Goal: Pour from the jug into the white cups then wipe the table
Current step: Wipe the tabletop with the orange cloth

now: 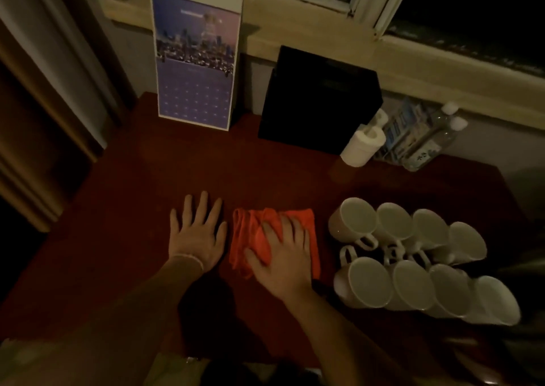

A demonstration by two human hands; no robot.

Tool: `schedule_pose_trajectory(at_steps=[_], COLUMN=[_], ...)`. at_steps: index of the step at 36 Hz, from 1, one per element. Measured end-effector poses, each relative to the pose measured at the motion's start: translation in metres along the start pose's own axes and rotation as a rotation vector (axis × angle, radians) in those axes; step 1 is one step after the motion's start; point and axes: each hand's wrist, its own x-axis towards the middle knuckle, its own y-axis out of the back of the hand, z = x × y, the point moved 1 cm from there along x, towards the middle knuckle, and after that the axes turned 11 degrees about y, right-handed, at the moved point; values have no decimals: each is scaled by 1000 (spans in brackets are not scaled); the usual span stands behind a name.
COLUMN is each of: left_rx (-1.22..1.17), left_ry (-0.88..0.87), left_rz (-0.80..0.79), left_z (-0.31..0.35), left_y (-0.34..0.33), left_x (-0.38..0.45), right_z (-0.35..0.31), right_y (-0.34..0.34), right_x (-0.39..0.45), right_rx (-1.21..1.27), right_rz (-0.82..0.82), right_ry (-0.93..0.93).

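My left hand (198,232) lies spread flat on the surface (124,208); my right hand (287,256) presses flat on the red cloth (250,232). Soft, light: press it. 8 fragile cups (413,256) right.

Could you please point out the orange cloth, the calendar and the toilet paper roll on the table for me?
orange cloth (250,238): head view, on the bunched left part, clear of the hand.
calendar (196,61): head view, on the city photo.
toilet paper roll (358,149): head view, on its white side.
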Motion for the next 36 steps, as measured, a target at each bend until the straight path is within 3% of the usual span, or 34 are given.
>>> schedule_pose_trajectory(at_steps=[7,14,24,27,36], left_rx=[5,-174,-161,-145,-129], left_ry=[12,114,253,241,181], left_rz=[-50,-55,20,34,-15], left_z=[4,42,57,54,44], left_y=[11,31,26,23,29], left_x=[33,89,120,119,117], right_z=[17,43,76,77,107], right_y=[-8,-17,-11,-9,4], right_x=[50,144,218,215,194], right_rx=[-51,-35,16,30,31], right_rz=[-28,9,-100,-74,22], right_ry=[-4,68,309,253,-201])
